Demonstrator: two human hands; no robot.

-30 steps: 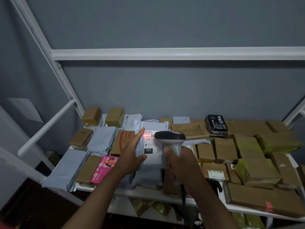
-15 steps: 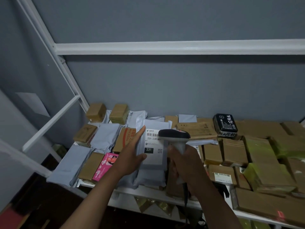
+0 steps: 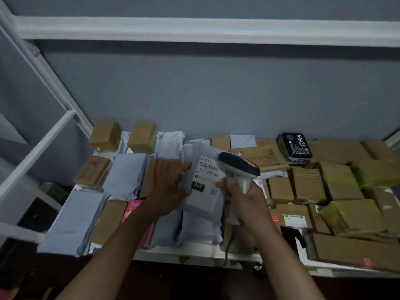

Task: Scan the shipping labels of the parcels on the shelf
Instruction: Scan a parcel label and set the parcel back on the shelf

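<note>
A grey poly mailer (image 3: 201,208) with a white shipping label (image 3: 205,180) reading "231" is tilted up off the pile at the middle of the white shelf (image 3: 194,255). My left hand (image 3: 167,191) grips its left edge, thumb on the front. In my right hand (image 3: 244,202) I hold the handle of a grey and black barcode scanner (image 3: 239,167), whose head hangs just right of the label. No red scan light shows on the label.
Brown cardboard boxes (image 3: 307,184), more grey mailers (image 3: 126,175), a pink packet (image 3: 132,210) and a black package (image 3: 295,147) cover the shelf. A white crossbar (image 3: 216,30) runs overhead, a slanted white strut (image 3: 32,148) at left. The scanner cable (image 3: 227,247) hangs over the front edge.
The red scan light on the label has gone out. The mailer is tipped further to the right, and the scanner head sits beside the label. The camera has moved closer and lower.
</note>
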